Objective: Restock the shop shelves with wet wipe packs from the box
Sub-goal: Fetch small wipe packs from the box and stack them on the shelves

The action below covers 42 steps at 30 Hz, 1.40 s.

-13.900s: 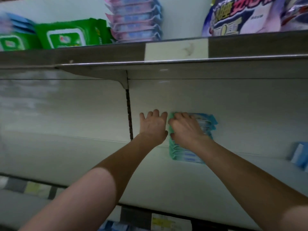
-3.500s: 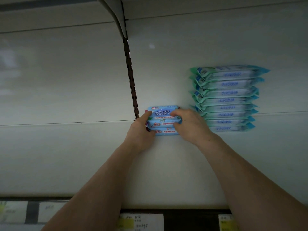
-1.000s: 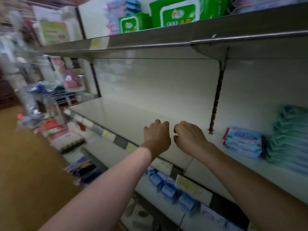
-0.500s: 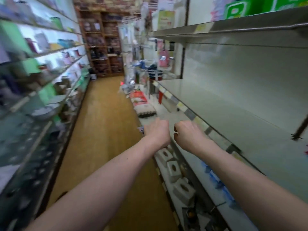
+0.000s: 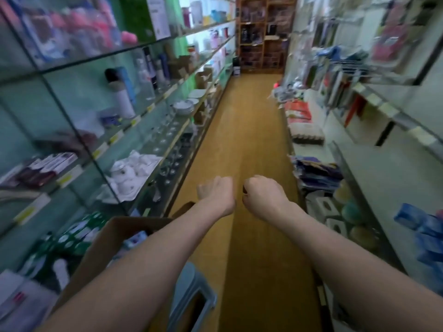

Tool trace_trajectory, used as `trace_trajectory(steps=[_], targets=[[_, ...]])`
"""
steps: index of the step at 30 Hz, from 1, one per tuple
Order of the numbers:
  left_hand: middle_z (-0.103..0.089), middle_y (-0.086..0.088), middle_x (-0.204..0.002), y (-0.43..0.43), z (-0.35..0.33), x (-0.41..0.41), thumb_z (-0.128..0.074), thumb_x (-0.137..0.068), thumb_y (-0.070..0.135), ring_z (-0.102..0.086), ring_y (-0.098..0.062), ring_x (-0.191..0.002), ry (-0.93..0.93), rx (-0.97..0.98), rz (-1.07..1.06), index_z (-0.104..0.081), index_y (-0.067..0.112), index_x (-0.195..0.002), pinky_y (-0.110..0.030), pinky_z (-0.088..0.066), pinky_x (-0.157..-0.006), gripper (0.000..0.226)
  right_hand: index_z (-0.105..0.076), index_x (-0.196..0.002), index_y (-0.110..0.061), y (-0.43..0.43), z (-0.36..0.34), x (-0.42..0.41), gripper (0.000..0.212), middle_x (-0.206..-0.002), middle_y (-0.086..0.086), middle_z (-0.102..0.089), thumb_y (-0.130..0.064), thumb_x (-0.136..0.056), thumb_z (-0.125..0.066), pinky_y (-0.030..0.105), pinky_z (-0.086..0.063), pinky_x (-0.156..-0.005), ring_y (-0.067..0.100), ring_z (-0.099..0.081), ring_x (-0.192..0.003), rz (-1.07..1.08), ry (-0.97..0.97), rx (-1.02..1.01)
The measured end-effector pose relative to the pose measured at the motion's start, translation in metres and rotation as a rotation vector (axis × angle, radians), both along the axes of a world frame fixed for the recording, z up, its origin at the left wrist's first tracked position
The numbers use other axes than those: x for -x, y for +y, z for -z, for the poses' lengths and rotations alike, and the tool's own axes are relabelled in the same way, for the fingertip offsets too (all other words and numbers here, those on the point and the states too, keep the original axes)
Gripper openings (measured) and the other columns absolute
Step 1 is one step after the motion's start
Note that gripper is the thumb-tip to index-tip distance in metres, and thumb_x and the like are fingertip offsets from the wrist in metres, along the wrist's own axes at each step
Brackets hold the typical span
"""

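Head view, nearest first: an open brown cardboard box sits low at left by a blue-grey plastic stool, a blurred bluish wet wipe pack showing inside. The next reach, I judge, should drop down-left and take packs squarely. Beyond, the left hand and right hand are stretched over the aisle, both clenched and empty.

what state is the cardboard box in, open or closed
Open: the cardboard box has its flaps raised, and blue packaging shows inside.
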<state>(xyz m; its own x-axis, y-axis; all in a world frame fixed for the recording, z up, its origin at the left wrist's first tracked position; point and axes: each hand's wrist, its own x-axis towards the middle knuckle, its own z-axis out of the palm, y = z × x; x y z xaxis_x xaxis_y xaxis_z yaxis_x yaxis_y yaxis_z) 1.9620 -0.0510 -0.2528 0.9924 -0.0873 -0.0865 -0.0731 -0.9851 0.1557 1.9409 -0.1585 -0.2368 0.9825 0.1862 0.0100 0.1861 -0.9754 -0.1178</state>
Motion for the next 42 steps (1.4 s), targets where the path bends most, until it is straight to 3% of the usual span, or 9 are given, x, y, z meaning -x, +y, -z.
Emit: trace_trajectory(steps=[6, 14, 17, 20, 26, 29, 32, 37, 42], targets=[[-0.059, -0.006, -0.12, 0.12, 0.032, 0.026, -0.05, -0.094, 0.024, -0.056, -0.03, -0.111, 0.131, 0.038, -0.158, -0.059, 0.021, -0.112, -0.042, -0.043, -0.09, 0.02, -0.063, -0.095, -0.012, 0.119, 0.035, 0.004, 0.012, -0.094, 0.006, -0.061, -0.012, -0.094, -0.051, 0.032, -0.053, -0.069, 0.023, -0.061, -0.083, -0.178, 0.143, -0.012], [-0.056, -0.009, -0.128, 0.245, 0.096, 0.055, -0.054, -0.092, 0.024, -0.053, -0.032, -0.117, 0.293, 0.073, -0.314, -0.057, 0.019, -0.121, -0.04, -0.043, -0.089, 0.029, -0.058, -0.112, -0.005, 0.234, 0.098, 0.017, 0.02, -0.115, 0.012, -0.059, -0.01, -0.095, -0.047, 0.03, -0.04, -0.07, 0.028, -0.059, -0.105, -0.346, 0.304, 0.011], [-0.054, -0.011, -0.133, 0.285, 0.119, 0.064, -0.056, -0.093, 0.024, -0.055, -0.032, -0.116, 0.361, 0.074, -0.358, -0.051, 0.016, -0.133, -0.042, -0.047, -0.094, 0.041, -0.057, -0.097, -0.008, 0.264, 0.124, 0.019, 0.011, -0.102, 0.012, -0.058, -0.008, -0.095, -0.046, 0.033, -0.042, -0.069, 0.029, -0.061, -0.098, -0.37, 0.357, 0.056], [-0.055, -0.014, -0.13, 0.317, 0.148, 0.071, -0.053, -0.093, 0.016, -0.056, -0.034, -0.111, 0.396, 0.082, -0.389, -0.049, 0.013, -0.134, -0.042, -0.048, -0.089, 0.042, -0.042, -0.077, -0.01, 0.286, 0.155, 0.02, 0.019, -0.082, 0.009, -0.048, -0.006, -0.095, -0.043, 0.035, -0.041, -0.062, 0.027, -0.052, -0.072, -0.372, 0.39, 0.071], [-0.053, -0.013, -0.132, 0.355, 0.215, 0.078, -0.052, -0.095, 0.021, -0.053, -0.033, -0.118, 0.472, 0.086, -0.46, -0.052, 0.012, -0.13, -0.039, -0.045, -0.09, 0.036, -0.058, -0.099, -0.007, 0.314, 0.219, 0.02, 0.015, -0.109, 0.015, -0.06, -0.008, -0.096, -0.044, 0.038, -0.045, -0.075, 0.034, -0.059, -0.1, -0.394, 0.513, 0.113], [-0.056, -0.014, -0.124, 0.367, 0.248, 0.08, -0.055, -0.091, 0.018, -0.055, -0.034, -0.114, 0.506, 0.08, -0.497, -0.054, 0.011, -0.118, -0.041, -0.047, -0.086, 0.028, -0.059, -0.111, -0.006, 0.328, 0.247, 0.021, 0.021, -0.118, 0.015, -0.059, -0.012, -0.097, -0.044, 0.037, -0.045, -0.087, 0.033, -0.056, -0.111, -0.389, 0.53, 0.119], [-0.054, -0.012, -0.126, 0.377, 0.277, 0.076, -0.058, -0.089, 0.021, -0.054, -0.033, -0.117, 0.517, 0.085, -0.535, -0.054, 0.015, -0.122, -0.04, -0.047, -0.09, 0.034, -0.057, -0.117, -0.005, 0.344, 0.271, 0.016, 0.026, -0.123, 0.016, -0.055, -0.009, -0.096, -0.045, 0.036, -0.044, -0.09, 0.032, -0.055, -0.114, -0.405, 0.56, 0.109], [-0.047, -0.012, -0.132, 0.391, 0.323, 0.066, -0.06, -0.088, 0.024, -0.045, -0.032, -0.127, 0.464, 0.176, -0.603, -0.045, 0.021, -0.134, -0.04, -0.041, -0.1, 0.048, -0.048, -0.128, -0.008, 0.373, 0.315, 0.002, 0.034, -0.13, 0.015, -0.045, -0.008, -0.094, -0.047, 0.039, -0.045, -0.09, 0.035, -0.052, -0.115, -0.408, 0.587, 0.085], [-0.039, -0.013, -0.147, 0.401, 0.358, 0.052, -0.067, -0.084, 0.026, -0.037, -0.03, -0.136, 0.424, 0.276, -0.623, -0.024, 0.019, -0.149, -0.038, -0.033, -0.11, 0.079, -0.026, -0.147, -0.011, 0.391, 0.344, -0.01, 0.058, -0.143, 0.016, -0.03, -0.006, -0.094, -0.046, 0.043, -0.04, -0.097, 0.037, -0.041, -0.124, -0.403, 0.588, 0.031]])
